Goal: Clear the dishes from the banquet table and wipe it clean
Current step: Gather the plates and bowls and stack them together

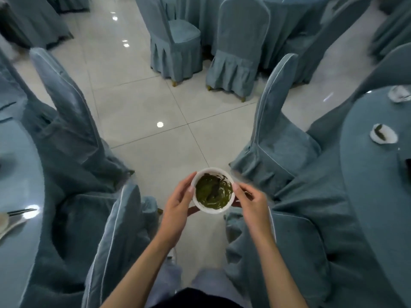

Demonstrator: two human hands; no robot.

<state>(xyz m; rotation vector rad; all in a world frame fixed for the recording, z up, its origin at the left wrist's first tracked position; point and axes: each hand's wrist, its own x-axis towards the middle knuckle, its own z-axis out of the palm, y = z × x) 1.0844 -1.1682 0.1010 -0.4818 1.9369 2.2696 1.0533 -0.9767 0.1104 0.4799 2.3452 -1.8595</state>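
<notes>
The left hand and the right hand grasped a white bowl by opposite sides of its rim. The bowl, containing green leftovers, was over the floor between covered chairs, well apart from the worktop at right, which carried a plate.

left hand: thumb on near-left rim of bowl, fingers curled under it | right hand: thumb on right rim, fingers curled beneath | left forearm, right forearm: bare, reaching forward, converging | bowl held level, in mid-air
</notes>
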